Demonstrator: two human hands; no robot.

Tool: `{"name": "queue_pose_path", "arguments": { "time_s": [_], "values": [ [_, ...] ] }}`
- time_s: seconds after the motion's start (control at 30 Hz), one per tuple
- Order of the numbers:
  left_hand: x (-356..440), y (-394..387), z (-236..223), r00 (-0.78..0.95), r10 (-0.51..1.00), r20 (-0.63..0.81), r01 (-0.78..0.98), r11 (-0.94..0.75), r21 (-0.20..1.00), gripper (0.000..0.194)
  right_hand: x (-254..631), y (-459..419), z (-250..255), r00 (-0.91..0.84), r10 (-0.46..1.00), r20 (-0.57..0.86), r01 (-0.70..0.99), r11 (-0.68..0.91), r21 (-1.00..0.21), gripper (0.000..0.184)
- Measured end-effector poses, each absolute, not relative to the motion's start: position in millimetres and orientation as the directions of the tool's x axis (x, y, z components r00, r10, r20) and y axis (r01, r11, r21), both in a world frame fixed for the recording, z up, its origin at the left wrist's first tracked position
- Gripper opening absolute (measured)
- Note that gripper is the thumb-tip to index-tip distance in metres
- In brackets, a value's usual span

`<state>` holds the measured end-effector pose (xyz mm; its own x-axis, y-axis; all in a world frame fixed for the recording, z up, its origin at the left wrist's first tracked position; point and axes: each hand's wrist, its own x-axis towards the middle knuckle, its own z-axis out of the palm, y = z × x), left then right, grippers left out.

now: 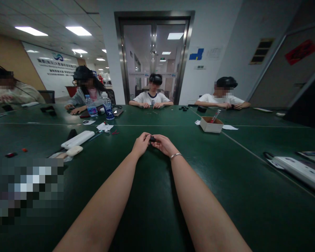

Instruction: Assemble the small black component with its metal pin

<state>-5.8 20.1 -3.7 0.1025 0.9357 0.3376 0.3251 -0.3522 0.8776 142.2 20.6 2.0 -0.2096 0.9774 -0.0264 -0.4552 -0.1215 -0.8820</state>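
Observation:
Both my arms stretch forward over the dark green table (152, 182), and my hands meet near its middle. Between them is a small black object (152, 139), too small and too covered by fingers to name its kind. My left hand (141, 144) pinches its left end with thumb and fingers. On the other end, the fingers of my right hand (163, 144) are closed around it. A silver bracelet (176, 155) circles my right wrist. The underside of the object is hidden.
Left of my hands lie a white power strip (78, 140) and a white rounded item (75, 151). Two bottles (108, 107) stand farther back. A small open box (211, 125) is at the right, another power strip (299, 171) nearer. Several people wearing headsets sit across the table.

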Motion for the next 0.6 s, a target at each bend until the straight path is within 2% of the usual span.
{"name": "queue_pose_path", "arguments": {
  "time_s": [0.6],
  "values": [
    [-6.2, 24.8, -8.4, 0.109, 0.939, 0.326, 0.311, -0.344, 0.886, 0.028, 141.7, 19.9, 3.3, -0.204, 0.978, -0.036, -0.453, -0.127, -0.882, 0.009]
  ]
}}
